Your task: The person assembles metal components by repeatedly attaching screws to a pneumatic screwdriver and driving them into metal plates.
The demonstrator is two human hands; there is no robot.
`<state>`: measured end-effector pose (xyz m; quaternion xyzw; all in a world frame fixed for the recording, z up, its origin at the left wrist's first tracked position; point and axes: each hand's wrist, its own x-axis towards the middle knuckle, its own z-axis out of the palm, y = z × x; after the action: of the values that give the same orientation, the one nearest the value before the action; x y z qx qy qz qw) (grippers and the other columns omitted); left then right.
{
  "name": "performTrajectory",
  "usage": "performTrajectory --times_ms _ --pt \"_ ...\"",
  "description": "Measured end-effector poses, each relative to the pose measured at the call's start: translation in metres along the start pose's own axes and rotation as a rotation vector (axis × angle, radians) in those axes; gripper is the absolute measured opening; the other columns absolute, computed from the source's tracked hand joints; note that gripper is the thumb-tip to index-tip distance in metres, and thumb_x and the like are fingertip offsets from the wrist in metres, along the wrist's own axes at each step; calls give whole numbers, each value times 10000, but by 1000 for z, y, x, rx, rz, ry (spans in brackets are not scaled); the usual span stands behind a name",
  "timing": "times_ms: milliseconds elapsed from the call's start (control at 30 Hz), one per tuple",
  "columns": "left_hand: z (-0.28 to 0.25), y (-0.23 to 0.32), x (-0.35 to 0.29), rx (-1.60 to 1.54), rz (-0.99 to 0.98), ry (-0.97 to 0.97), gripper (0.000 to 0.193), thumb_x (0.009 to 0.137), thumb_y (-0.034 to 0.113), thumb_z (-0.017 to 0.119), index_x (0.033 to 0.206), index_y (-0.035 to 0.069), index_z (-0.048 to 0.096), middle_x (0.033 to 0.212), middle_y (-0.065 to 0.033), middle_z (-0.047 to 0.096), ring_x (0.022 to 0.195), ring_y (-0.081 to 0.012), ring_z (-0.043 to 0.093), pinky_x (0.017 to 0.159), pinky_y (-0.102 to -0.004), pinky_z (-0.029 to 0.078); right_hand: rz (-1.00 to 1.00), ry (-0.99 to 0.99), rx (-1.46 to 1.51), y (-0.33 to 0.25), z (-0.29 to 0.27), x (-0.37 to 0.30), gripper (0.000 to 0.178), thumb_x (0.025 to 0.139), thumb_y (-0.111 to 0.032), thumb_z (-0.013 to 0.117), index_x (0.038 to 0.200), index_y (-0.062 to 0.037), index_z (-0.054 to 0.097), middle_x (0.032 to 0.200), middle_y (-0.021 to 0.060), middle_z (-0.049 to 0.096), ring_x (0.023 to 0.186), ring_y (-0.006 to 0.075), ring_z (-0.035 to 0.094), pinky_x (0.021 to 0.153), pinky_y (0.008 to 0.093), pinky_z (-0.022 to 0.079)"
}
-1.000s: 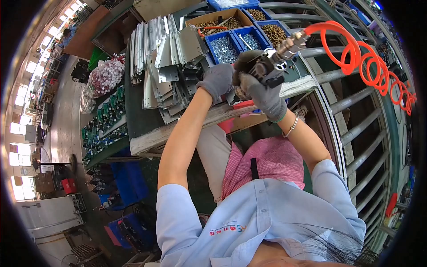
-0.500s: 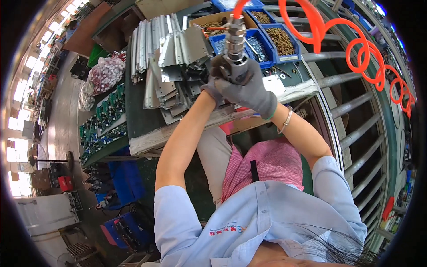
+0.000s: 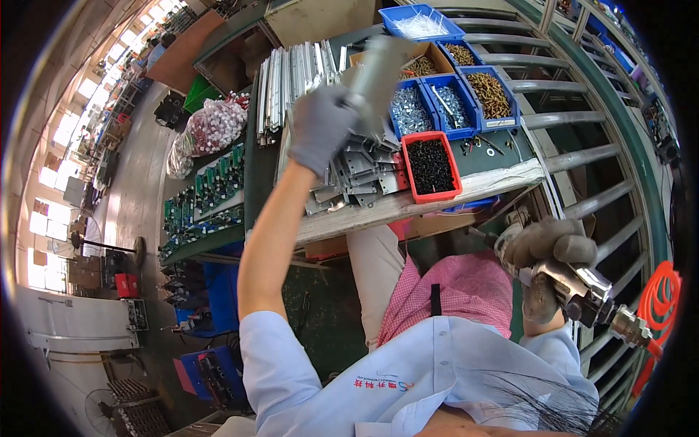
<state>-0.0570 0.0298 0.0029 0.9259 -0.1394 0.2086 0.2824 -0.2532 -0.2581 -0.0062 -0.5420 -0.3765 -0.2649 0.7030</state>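
Left hand (image 3: 324,130), grey-gloved: raised over the workbench (image 3: 495,180), fingers closed on the near end of a flat grey metal plate (image 3: 382,76), blurred; exact finger placement cannot be told.

Right hand (image 3: 547,251), grey-gloved: near right, off the bench edge, wrapped around a metal air tool (image 3: 588,288); tool tip points left, a red coiled hose (image 3: 659,295) joins its right end.

Metal brackets (image 3: 360,171), one pile: on the bench, below the left hand's plate and toward the near edge.

Long metal strips (image 3: 273,91), one stack: far left on the bench.

Red bin (image 3: 437,197), one, holding black screws (image 3: 429,164): near edge, right of the brackets.

Blue bins (image 3: 501,122), several, holding small metal hardware: beyond the red bin.

Circuit boards (image 3: 218,175), in rows: left.
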Motion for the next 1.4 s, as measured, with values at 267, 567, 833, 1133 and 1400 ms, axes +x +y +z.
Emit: performTrajectory --times_ms 267,567,833,1133,1400 --pt "10 -52 47 137 -174 -1 251 663 284 654 765 60 701 748 -184 654 741 -328 650 688 -400 508 414 368 -103 -16 -3 -64 475 776 -308 727 1087 -96 438 880 88 520 640 149 529 550 263 462" --pt "7 -40 26 368 -100 104 389 761 412 643 931 62 655 827 -201 651 836 -367 634 728 -438 495 320 502 -150 -48 -20 -94 481 719 -173 653 1161 -80 489 958 89 553 662 151 547 571 259 479" --pt "-89 -147 -111 255 -339 380 433 832 346 622 1158 62 607 1009 -170 659 899 -273 647 780 -355 493 195 524 -130 -60 -35 -98 477 745 -183 657 1189 -89 508 1056 60 580 753 143 557 619 260 475" --pt "-148 -121 -498 419 -925 535 311 881 174 573 1096 -48 607 1054 -180 649 958 -264 627 846 -347 474 344 336 152 16 -46 -82 415 784 -158 610 1181 -118 494 1045 46 583 691 136 552 538 273 478" --pt "-97 28 -694 573 -1263 887 276 809 147 618 1018 -30 652 893 -122 666 839 -182 613 770 -316 477 1115 578 271 163 -111 -92 304 925 -319 454 875 -52 592 735 17 567 594 145 511 551 271 438"
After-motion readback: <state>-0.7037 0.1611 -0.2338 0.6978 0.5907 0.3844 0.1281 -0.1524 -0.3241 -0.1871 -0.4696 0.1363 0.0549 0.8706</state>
